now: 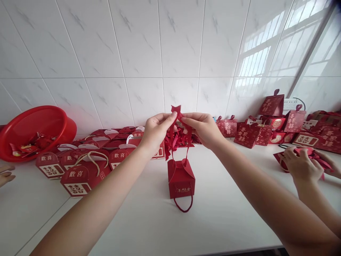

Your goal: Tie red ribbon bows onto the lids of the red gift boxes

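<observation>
A small red gift box (182, 181) with gold lettering stands on the white table in front of me. Its dark red cord handle (183, 209) droops down at the front. From the top of the box a red ribbon (176, 111) runs upward in two strands. My left hand (157, 128) pinches the ribbon between thumb and fingers, above the box. Close beside it, my right hand (201, 127) also pinches the ribbon. The ribbon ends stick up between the two hands. Behind them lies a heap of red ribbons (174, 140), partly hidden by my hands.
Several red boxes (80, 181) with white labels crowd the table at left, one with a rope handle. A red basin (70, 122) holding small packets tilts behind them. Finished-looking boxes (247, 134) stack at right. Another person's hands (303, 165) handle a red item; a further hand (5, 175) shows at far left.
</observation>
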Available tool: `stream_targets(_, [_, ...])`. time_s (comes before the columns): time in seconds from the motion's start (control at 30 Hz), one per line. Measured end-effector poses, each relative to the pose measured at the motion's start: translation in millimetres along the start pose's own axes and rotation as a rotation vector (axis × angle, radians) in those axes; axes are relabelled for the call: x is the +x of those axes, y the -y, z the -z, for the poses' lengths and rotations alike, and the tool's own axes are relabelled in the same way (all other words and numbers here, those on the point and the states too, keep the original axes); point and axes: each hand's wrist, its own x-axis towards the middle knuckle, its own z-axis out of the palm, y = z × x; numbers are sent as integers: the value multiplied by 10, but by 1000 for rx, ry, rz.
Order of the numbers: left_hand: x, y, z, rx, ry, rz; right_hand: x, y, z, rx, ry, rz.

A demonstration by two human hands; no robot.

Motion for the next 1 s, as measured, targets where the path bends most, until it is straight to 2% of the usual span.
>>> stream_targets(0.17, [17,-5,-9,104,17,15,-31,40,22,28,211,37])
stream_targets(0.37, [-37,0,39,-70,189,207,-17,-125,108,165,231,-106])
stream_targets(0.47, [-66,57,93,-182,215,317,-42,-221,178,133,256,-79])
stream_targets(0.57, [-72,113,149,-257,163,405,-96,-248,244,-75,338,53])
stream_targets(0.67, [-72,126,184,-252,149,445,-145,-215,292,-452,409,266])
stream_targets(0.8, [-83,113,200,-187,157,485,-159,-164,323,-891,418,491])
stream_targets(0.9, [-105,116,199,-153,192,472,-145,-176,311,-1035,406,560])
stream_targets(1.0, [-148,121,191,-22,154,339,-157,-231,275,-1017,299,613])
